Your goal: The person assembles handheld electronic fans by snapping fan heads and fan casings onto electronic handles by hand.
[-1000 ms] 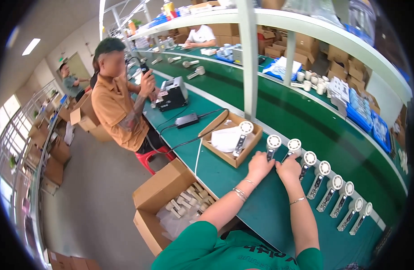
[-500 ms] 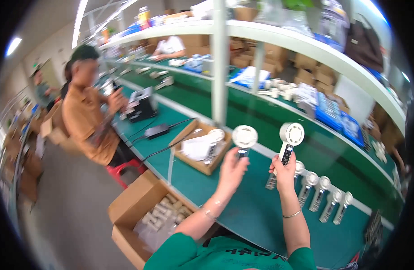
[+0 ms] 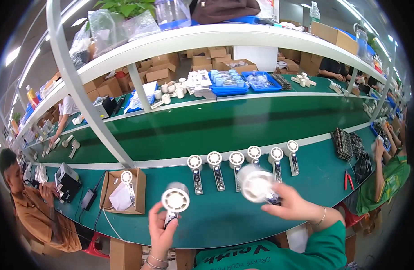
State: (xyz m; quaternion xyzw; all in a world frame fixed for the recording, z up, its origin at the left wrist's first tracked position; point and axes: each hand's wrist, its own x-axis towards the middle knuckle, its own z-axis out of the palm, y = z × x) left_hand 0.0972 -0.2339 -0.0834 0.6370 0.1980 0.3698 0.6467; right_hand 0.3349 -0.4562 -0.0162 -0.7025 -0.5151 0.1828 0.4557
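Observation:
My left hand is closed round the handle of a white handheld fan, its round head up and its open handle showing a circuit board. In my right hand is a second handheld fan, tilted with its head to the left and smeared by motion. Both are held above the green worktable. Beyond them several similar fans lie in a row, heads toward the back edge. The right-hand fan partly covers some of that row.
At left a shallow cardboard box holds another fan and white paper. A black power adapter and a black box-shaped device lie beyond it. Red-handled pliers and dark stacked parts are at right. Co-workers sit on both sides.
The view has swung to the right. Both fans stay in my hands; the right one has gone from upright to tilted leftward, and my hands are now farther apart.

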